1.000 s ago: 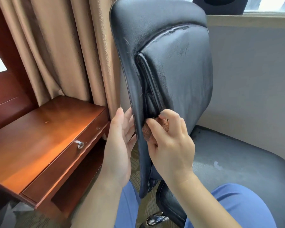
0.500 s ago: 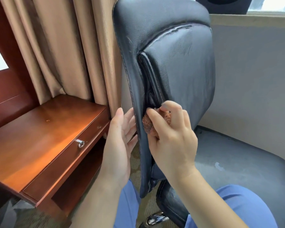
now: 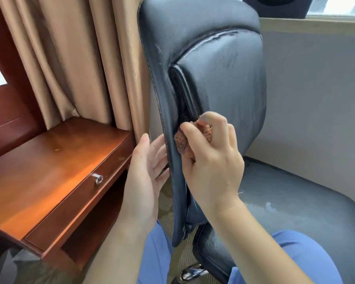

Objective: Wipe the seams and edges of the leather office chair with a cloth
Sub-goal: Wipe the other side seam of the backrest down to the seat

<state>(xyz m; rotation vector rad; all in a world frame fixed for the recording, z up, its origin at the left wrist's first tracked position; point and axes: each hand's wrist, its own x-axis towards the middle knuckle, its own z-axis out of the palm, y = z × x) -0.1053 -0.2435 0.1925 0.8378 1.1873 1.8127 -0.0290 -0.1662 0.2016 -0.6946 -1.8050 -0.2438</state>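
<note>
Right hand [image 3: 211,167] is pinching a bunched brown cloth [image 3: 183,141] between thumb and fingers, pressing it into the vertical seam [image 3: 184,93] along the backrest [image 3: 203,33] of the leather office chair, about midway up. Left hand [image 3: 146,175] is lying flat with fingers straight and loosely spread, bracing the stitched outer edge [image 3: 169,160] from behind. Judgement: task is partway through. Upper stretch of this seam, the curved top seam [image 3: 213,38] and the seat [image 3: 295,201] edges are looking unworked; the seat is showing dull patches. Far side of the backrest is hidden.
</note>
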